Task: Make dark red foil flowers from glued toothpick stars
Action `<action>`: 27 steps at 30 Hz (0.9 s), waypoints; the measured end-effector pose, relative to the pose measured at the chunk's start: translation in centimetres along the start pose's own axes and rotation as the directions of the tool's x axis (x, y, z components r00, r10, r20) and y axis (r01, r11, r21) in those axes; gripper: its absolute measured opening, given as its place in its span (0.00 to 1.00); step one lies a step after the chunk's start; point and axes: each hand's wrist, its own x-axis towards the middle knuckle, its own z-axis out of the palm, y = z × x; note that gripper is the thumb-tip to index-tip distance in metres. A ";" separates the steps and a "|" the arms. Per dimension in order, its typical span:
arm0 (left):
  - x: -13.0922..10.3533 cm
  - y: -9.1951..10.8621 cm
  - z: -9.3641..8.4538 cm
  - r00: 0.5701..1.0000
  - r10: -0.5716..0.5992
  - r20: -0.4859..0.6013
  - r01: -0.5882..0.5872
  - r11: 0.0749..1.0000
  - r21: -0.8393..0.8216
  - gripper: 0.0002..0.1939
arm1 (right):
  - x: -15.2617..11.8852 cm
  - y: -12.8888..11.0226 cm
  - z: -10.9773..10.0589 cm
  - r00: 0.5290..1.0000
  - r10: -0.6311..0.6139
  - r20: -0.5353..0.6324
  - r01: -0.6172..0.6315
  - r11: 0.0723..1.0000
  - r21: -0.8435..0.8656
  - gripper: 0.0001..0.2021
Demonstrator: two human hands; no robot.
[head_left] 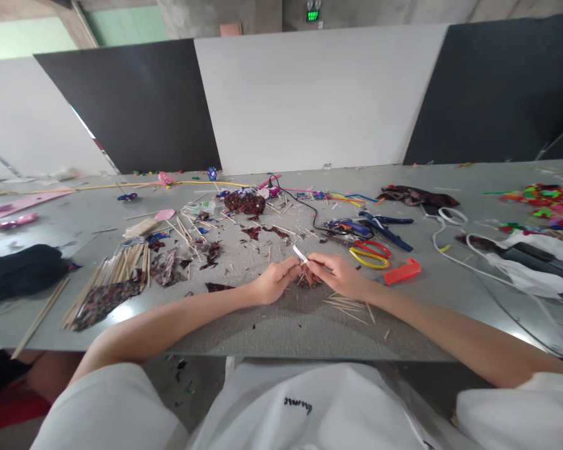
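Note:
My left hand (pixel 276 280) and my right hand (pixel 335 272) meet over the table's near middle, both with closed fingers. Between them is a small reddish-brown patterned bundle (pixel 308 280) with thin stick ends poking out below. A short white strip (pixel 299 253) rises at the top, pinched by my right fingers. My left fingers grip the bundle's left side; its details are partly hidden. Thin wooden sticks (pixel 349 306) lie loose beside my right hand. Scissors with red and yellow handles (pixel 370 255) and an orange-red plastic tool (pixel 402 272) lie to the right.
Blue-handled pliers (pixel 385 228) and a corded glue gun (pixel 349 226) lie farther back. Left are bundled wooden sticks (pixel 122 265) and a dark patterned pouch (pixel 106 303). Two dark patterned balls (pixel 251 203) sit behind. White cables (pixel 473 265) run at right. Upright panels (pixel 319 100) border the table.

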 end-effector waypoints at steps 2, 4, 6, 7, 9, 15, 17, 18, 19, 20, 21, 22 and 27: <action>0.2 0.0 0.0 1.000 0.021 -0.007 -0.021 1.000 -0.008 0.23 | 0.0 0.0 0.0 1.000 0.000 0.001 0.000 1.000 -0.008 0.20; 0.4 0.0 0.0 0.998 0.051 -0.032 -0.051 0.999 0.014 0.25 | 0.0 0.0 0.0 1.000 0.006 0.008 -0.006 1.000 -0.002 0.20; 0.5 -0.2 -0.1 0.996 0.067 -0.051 -0.065 0.997 0.045 0.26 | -0.1 0.0 0.0 1.000 0.007 0.010 -0.007 1.000 -0.002 0.19; 0.5 -0.3 -0.1 0.997 0.059 -0.049 -0.057 0.997 0.052 0.27 | -0.1 0.0 0.0 1.000 0.006 0.007 -0.006 1.000 -0.008 0.19; 0.4 -0.6 -0.2 0.999 0.031 -0.033 -0.030 0.998 0.056 0.26 | -0.1 0.0 0.0 1.000 0.001 0.001 -0.001 1.000 -0.027 0.20; 0.2 -0.5 -0.3 0.998 0.061 -0.026 -0.058 0.994 0.097 0.26 | -0.3 -0.1 0.0 1.000 -0.023 -0.014 0.022 0.999 -0.034 0.19; 0.2 -0.1 -0.2 0.998 0.057 -0.024 -0.055 0.995 0.086 0.27 | -0.3 -0.1 0.1 0.999 -0.026 -0.023 0.025 0.999 -0.034 0.19; 0.2 0.1 -0.2 0.999 0.046 -0.023 -0.044 0.996 0.076 0.27 | -0.3 -0.1 0.1 0.999 -0.030 -0.026 0.029 0.999 -0.039 0.19; 0.2 0.2 -0.1 0.999 0.031 -0.025 -0.029 0.997 0.066 0.27 | -0.3 -0.1 0.1 0.999 -0.035 -0.027 0.034 0.998 -0.047 0.19; 0.2 0.3 0.0 0.999 0.013 -0.031 -0.011 0.999 0.053 0.27 | -0.3 -0.1 0.1 0.999 -0.040 -0.030 0.039 0.998 -0.059 0.19; 0.3 0.4 0.1 0.999 -0.006 -0.039 0.007 0.999 0.036 0.27 | -0.2 0.0 0.1 0.998 -0.045 -0.034 0.042 0.996 -0.072 0.20; 0.3 0.4 0.2 0.999 -0.027 -0.047 0.027 1.000 0.012 0.26 | -0.2 0.0 0.1 0.998 -0.047 -0.038 0.043 0.995 -0.086 0.20; 0.5 0.2 0.6 0.997 -0.061 -0.052 0.053 0.988 -0.146 0.25 | -0.2 0.0 0.2 0.998 -0.044 -0.044 0.040 0.995 -0.095 0.21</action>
